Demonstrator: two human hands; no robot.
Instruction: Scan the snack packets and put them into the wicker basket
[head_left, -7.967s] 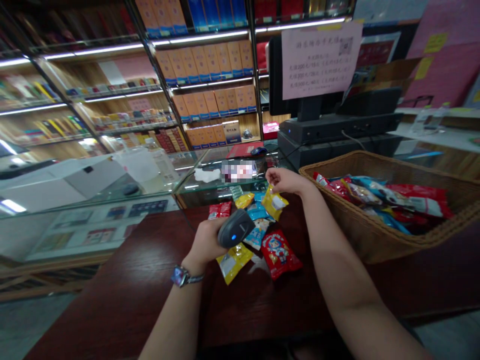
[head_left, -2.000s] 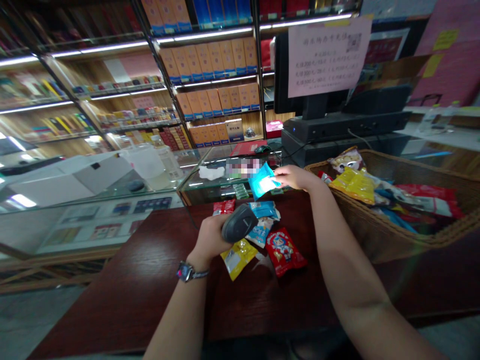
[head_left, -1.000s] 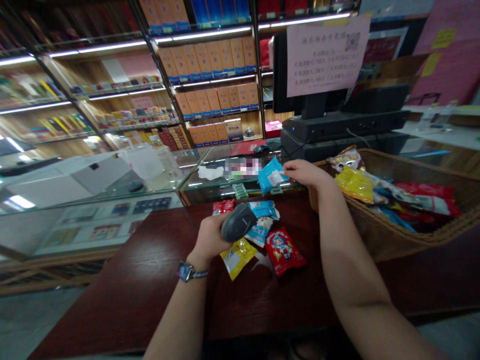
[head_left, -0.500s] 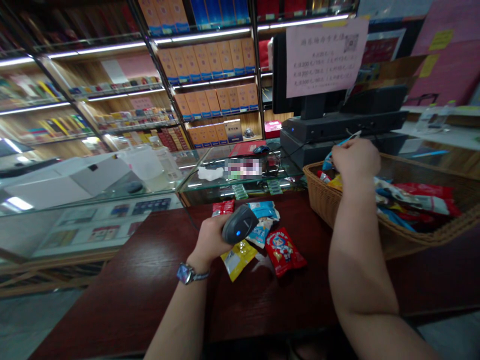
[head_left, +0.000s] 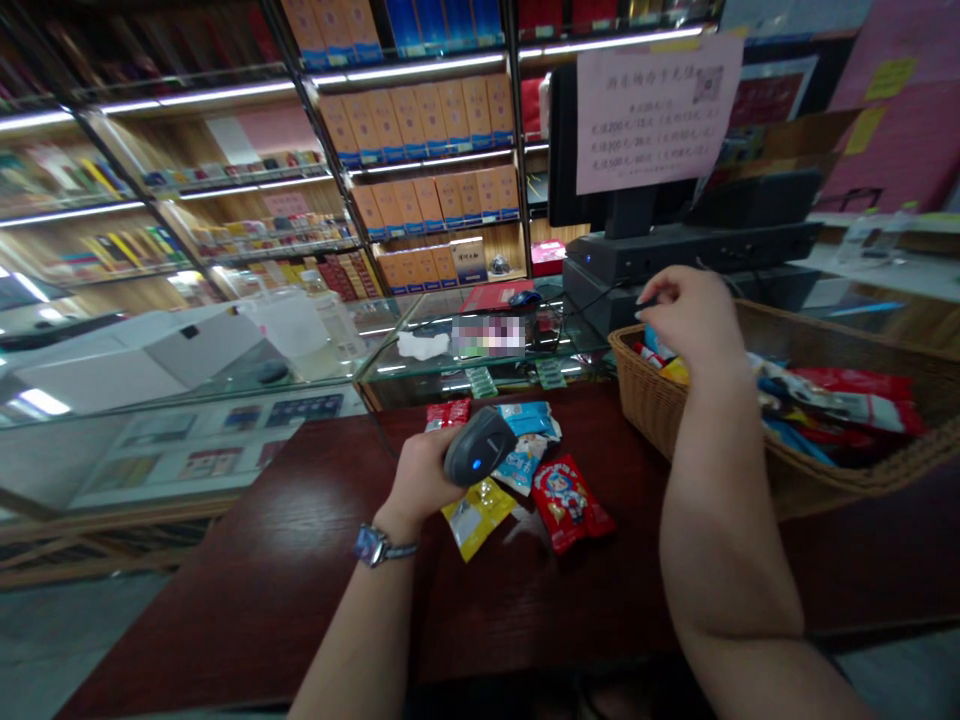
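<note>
My left hand (head_left: 426, 470) is wrapped around a dark barcode scanner (head_left: 481, 447) with a blue light on it. Under and beside the scanner lie several snack packets: a blue and white packet (head_left: 526, 450), a yellow packet (head_left: 478, 522), a red packet with a cartoon figure (head_left: 570, 502) and a partly covered red packet (head_left: 448, 413). Over the near-left end of a wicker basket (head_left: 645, 395), my right hand (head_left: 686, 305) is raised with thumb and forefinger apart and nothing visible between them. Just below its fingers a blue packet (head_left: 655, 342) rests in the basket.
More packets (head_left: 840, 395) fill the basket on the right of the dark wooden table (head_left: 300, 580). Behind stand a monitor (head_left: 559, 150) with a paper sign, a glass counter (head_left: 420, 372) and shelves of orange boxes (head_left: 435, 125). A white box (head_left: 135, 360) sits at left.
My right hand has risen slightly, and its fingers have parted from the blue packet, which now lies lower in the basket. The left hand and scanner have stayed in place.
</note>
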